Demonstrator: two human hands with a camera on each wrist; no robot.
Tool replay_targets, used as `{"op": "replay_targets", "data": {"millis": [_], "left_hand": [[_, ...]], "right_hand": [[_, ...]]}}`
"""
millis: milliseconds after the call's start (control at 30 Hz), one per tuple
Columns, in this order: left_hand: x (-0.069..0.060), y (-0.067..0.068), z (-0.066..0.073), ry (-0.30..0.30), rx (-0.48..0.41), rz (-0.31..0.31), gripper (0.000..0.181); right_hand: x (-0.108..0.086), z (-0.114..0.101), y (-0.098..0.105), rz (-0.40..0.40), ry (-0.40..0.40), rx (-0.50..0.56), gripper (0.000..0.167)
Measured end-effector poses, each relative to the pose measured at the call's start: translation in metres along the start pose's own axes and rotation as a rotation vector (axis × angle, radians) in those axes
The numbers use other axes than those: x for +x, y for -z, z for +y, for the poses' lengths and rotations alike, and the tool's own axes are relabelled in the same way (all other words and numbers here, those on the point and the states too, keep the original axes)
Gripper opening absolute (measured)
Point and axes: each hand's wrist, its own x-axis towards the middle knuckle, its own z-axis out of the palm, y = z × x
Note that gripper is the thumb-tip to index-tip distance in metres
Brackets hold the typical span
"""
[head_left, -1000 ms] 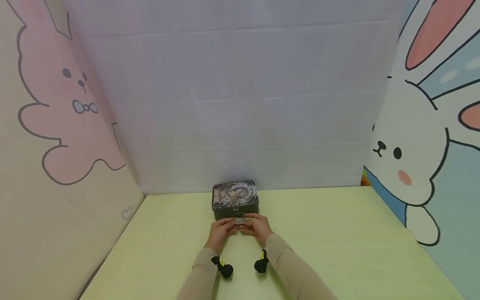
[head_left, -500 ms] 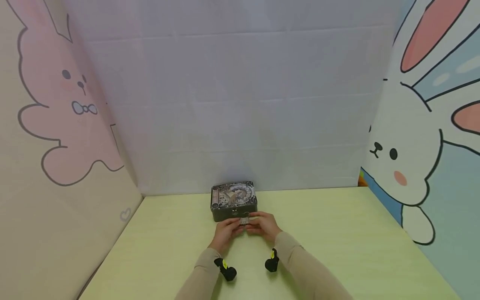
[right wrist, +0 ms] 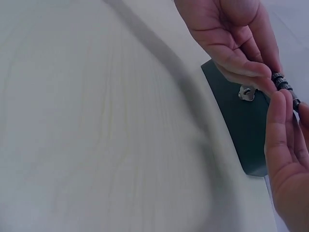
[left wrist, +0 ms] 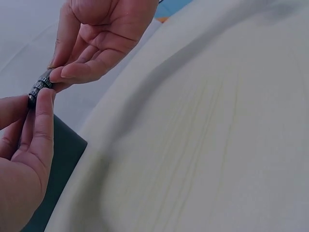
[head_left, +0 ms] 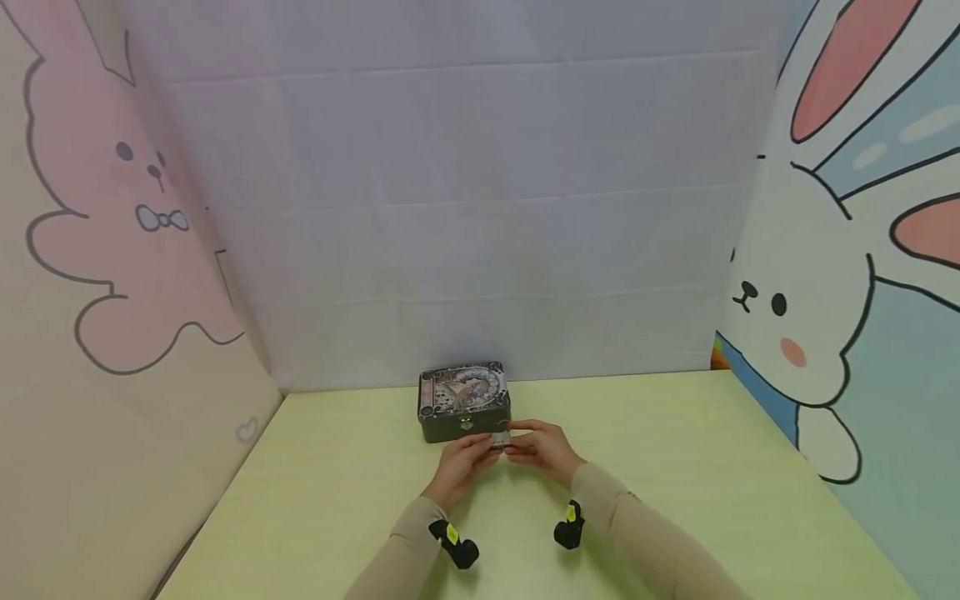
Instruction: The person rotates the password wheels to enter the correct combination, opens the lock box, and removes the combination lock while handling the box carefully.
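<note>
A small combination padlock point(head_left: 500, 439) is held between both hands, just in front of the box's right front corner. My left hand point(head_left: 461, 467) pinches its left end, and my right hand point(head_left: 546, 450) pinches the other. Number dials on the padlock point(left wrist: 40, 86) show between the fingertips in the left wrist view. Behind the hands stands a dark tin box point(head_left: 446, 427) with a patterned lid, which is down. Its metal clasp point(right wrist: 246, 93) has no padlock on it. Fingers partly hide the padlock in every view.
The box stands on a pale yellow-green table point(head_left: 337, 475), close to the white back wall point(head_left: 480, 208). Side panels with rabbit drawings point(head_left: 795, 308) flank the table. Each wrist carries a small black camera point(head_left: 570, 527).
Both hands have carried the padlock to the right, away from the front of the clasp, which now shows plainly. The box stays at its place on the table.
</note>
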Motion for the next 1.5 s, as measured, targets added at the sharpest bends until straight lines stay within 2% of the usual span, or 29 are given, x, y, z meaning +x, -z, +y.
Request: {"op": "replay_targets", "data": {"millis": [200, 467, 933, 1267, 1500], "left_hand": [[-0.007, -0.011, 0.001, 0.04, 0.001, -0.053, 0.029], [-0.017, -0.026, 0.001, 0.075, -0.013, -0.108, 0.021], [-0.047, -0.046, 0.007, 0.143, -0.075, -0.179, 0.017], [-0.066, -0.056, 0.003, 0.208, -0.077, -0.193, 0.016], [-0.082, -0.062, 0.0, 0.231, -0.102, -0.238, 0.017]], "right_hand": [[-0.013, -0.005, 0.013, -0.029, -0.007, -0.019, 0.047], [-0.034, -0.013, 0.026, -0.061, -0.01, -0.043, 0.046], [-0.075, -0.024, 0.037, -0.152, -0.027, -0.02, 0.042], [-0.099, -0.028, 0.043, -0.164, -0.057, -0.032, 0.044], [-0.117, -0.026, 0.047, -0.219, -0.055, -0.031, 0.044]]}}
